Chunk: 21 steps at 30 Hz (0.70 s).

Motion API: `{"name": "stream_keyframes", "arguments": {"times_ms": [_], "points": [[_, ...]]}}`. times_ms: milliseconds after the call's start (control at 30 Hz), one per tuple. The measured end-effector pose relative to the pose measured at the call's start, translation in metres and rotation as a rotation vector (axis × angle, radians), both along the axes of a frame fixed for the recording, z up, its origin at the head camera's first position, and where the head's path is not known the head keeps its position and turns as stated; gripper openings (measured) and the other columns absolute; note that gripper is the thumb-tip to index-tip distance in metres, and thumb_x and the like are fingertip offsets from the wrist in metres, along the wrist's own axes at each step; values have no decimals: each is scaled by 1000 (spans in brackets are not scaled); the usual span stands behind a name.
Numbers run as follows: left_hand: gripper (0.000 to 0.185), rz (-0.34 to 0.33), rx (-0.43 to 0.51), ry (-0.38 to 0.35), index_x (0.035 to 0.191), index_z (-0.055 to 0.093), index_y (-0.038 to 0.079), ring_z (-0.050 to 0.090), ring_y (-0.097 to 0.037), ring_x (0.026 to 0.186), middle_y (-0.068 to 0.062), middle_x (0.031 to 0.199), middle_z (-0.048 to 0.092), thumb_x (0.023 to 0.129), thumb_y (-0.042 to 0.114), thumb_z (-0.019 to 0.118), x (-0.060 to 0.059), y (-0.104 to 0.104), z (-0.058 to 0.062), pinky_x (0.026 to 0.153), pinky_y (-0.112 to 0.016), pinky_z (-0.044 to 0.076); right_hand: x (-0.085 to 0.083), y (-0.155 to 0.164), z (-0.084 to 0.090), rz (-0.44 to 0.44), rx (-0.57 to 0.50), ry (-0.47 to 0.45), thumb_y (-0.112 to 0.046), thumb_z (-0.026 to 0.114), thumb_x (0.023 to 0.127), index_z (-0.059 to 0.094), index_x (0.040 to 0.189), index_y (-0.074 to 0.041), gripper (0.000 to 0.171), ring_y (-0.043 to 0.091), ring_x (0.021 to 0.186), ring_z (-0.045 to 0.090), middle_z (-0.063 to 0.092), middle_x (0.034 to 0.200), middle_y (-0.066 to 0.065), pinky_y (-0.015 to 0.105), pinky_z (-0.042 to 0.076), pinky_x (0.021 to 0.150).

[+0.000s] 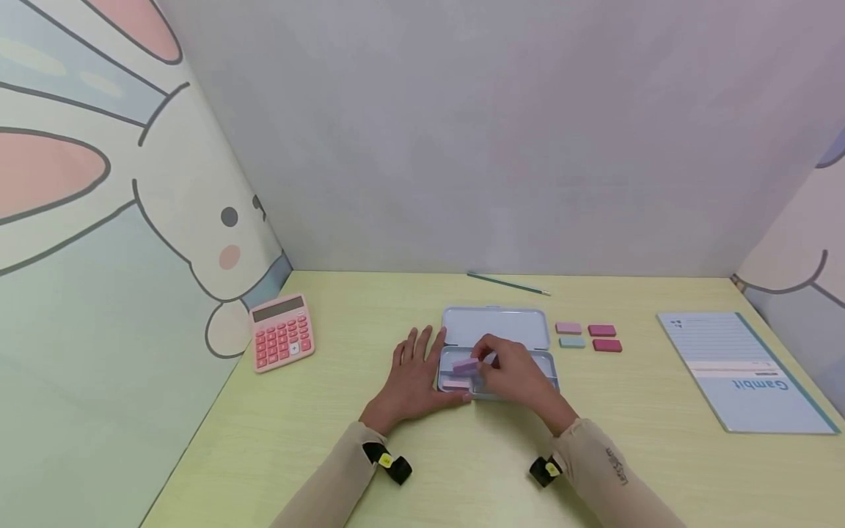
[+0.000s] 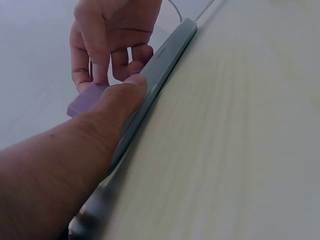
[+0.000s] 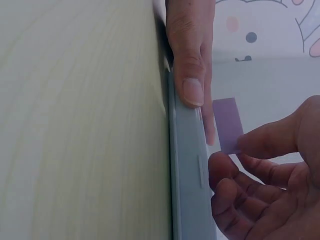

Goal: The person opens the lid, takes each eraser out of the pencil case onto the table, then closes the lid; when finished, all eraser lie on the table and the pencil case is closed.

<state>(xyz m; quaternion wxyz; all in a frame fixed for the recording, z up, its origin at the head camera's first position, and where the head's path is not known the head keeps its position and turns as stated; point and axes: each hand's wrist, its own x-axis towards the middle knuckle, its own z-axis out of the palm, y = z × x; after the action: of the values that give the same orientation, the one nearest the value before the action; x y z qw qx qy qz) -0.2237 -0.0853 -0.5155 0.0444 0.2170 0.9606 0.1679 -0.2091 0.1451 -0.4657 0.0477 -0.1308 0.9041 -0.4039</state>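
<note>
An open, pale blue, shallow pencil case [image 1: 495,326] lies in the middle of the table, its lid folded back. My right hand [image 1: 518,374] pinches a small purple block, an eraser [image 1: 466,367] by its look, by one end between thumb and fingers. It is held tilted over the case's left part. A pale pink eraser [image 1: 456,383] lies in the front left compartment. My left hand [image 1: 416,378] rests at the case's left side with fingers extended, its thumb on the front edge. In the right wrist view, the purple eraser [image 3: 228,125] stands out past the fingertips.
Right of the case lie a light pink eraser [image 1: 568,328], a teal one [image 1: 571,342] and two dark pink ones [image 1: 606,345]. A pencil [image 1: 508,284] lies behind. A pink calculator [image 1: 282,333] sits at far left, a notebook [image 1: 749,372] at far right.
</note>
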Motion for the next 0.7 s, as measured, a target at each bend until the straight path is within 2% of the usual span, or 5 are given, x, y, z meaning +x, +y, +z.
{"name": "stream_keyframes", "arguments": {"times_ms": [167,300,533,700], "points": [[126,3,-6,8,175,7,22,8,-43,169,-14,182,13,84,89,63,-1,0,-1,133,-64,15,2,8,0,-99,-131,-83,-15,67,104,72,111,-9,10,12,69,65,76,99,8,27,54,65],[126,-2,3,13,175,7,22,8,-43,169,-14,182,13,84,88,63,0,0,-1,132,-64,15,6,19,-2,-183,-205,-112,-16,68,104,76,113,-9,14,14,72,66,76,95,9,26,55,69],[125,3,13,2,175,6,23,7,-43,170,-14,182,12,84,88,62,1,-1,-1,132,-65,14,16,45,-6,-244,-310,-173,-17,66,108,76,127,-10,23,18,77,65,75,100,13,23,56,70],[125,-1,19,-1,175,6,23,7,-43,170,-14,182,11,84,88,63,0,-1,-3,132,-65,14,22,65,-5,-269,-338,-199,-24,69,107,72,132,-6,31,15,81,67,74,102,15,21,57,73]]}}
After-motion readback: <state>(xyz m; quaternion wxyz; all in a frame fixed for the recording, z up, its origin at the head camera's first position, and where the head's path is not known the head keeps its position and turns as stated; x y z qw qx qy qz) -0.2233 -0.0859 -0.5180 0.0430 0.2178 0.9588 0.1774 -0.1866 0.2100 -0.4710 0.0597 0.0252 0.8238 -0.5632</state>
